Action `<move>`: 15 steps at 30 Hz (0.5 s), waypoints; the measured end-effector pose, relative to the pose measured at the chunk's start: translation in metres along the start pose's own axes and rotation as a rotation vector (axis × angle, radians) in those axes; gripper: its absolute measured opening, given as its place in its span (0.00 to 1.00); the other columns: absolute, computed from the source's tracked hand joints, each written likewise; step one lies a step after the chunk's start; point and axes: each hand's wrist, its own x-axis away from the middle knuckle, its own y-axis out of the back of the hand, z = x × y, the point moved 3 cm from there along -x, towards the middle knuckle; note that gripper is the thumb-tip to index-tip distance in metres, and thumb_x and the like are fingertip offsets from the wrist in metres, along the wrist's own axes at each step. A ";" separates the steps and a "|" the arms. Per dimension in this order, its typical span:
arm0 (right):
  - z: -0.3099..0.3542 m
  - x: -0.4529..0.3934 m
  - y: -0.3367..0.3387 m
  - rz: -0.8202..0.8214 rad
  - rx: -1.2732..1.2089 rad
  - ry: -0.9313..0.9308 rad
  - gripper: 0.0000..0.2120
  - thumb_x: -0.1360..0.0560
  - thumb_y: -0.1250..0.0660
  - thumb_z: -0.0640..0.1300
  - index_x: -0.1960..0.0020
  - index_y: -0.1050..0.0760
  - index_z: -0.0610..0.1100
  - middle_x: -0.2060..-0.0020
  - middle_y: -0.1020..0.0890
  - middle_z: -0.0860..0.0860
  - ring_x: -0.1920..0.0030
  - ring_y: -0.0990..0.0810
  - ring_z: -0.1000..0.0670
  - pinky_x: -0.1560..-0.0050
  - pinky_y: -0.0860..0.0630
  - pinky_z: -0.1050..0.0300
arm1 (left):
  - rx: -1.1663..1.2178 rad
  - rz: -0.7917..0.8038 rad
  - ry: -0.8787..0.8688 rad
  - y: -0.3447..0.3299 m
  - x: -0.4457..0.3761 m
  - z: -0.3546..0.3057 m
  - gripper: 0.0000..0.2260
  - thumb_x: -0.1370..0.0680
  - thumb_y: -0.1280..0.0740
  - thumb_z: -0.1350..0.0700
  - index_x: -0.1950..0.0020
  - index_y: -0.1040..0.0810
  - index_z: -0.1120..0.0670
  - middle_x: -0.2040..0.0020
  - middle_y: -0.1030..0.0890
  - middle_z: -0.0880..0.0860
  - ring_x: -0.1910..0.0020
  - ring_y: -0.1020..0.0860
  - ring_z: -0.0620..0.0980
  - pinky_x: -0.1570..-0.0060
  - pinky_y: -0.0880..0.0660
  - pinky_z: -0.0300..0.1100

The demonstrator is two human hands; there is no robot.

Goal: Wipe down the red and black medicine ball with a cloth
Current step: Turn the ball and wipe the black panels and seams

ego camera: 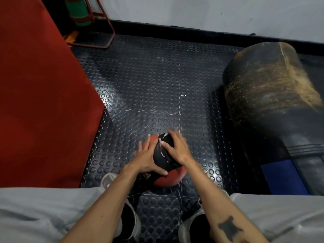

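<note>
Red pad: a big red padded block (40,95) stands on the left, well apart from the ball.
Bag: a worn black punching bag (270,95) lies on the right, near but not touching.
Floor: black rubber floor with round bumps (149,81); it should stop rolling.
Ball: the round red and black medicine ball (166,178) sits on the floor between the feet. It looks heavy and firm, so hold both sides.
Cloth: a dark cloth (166,146) covers its top.
Left hand (149,155): fingers straight, flat on the ball.
Right hand (177,146): fingers spread, pressing the cloth.
</note>
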 end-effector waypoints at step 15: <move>0.005 0.010 -0.010 -0.233 -0.063 -0.081 0.18 0.18 0.41 0.47 0.30 0.27 0.46 0.29 0.28 0.47 0.27 0.32 0.44 0.25 0.39 0.48 | 0.023 -0.180 -0.014 -0.015 -0.014 -0.012 0.68 0.48 0.24 0.31 0.21 0.65 0.44 0.21 0.62 0.46 0.21 0.60 0.56 0.25 0.49 0.61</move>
